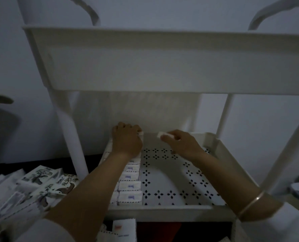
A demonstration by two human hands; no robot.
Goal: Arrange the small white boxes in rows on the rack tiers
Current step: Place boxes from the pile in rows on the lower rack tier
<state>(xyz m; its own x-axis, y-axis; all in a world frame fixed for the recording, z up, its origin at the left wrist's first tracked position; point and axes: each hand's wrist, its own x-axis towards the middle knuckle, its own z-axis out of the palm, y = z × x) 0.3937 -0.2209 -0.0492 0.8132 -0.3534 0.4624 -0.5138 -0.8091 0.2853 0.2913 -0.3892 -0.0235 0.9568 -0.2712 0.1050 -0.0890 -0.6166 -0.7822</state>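
Step in hand, as I read it: start the next row on the middle tier (162,209) of the rack. The right hand (181,143) pinches a small box (161,134) betw. thumb & fingertips, held just above the back of the tier and just right of the finished row (130,186), which runs front to back along the left wall. The left hand (126,140) lies over the far end of that row w/ fingers curled onto the end box (140,133); light is dim, so I can't tell how firm that hold is. To do it well, set the held box down flat at the back wall, long side flush vs. the end box, printed face up like the rest. Use the left hand as a stop so the done row doesn't skew when the new one is nudged in. Lower it, don't drop it, since the floor is perforated & a corner could catch. Mind the upper tier (162,67) overhead: little headroom, so bring it in low. Then work toward the front, edges touching, no gaps. More stock sits in the pile of packs (40,180) at left, near enough for the left hand to feed.
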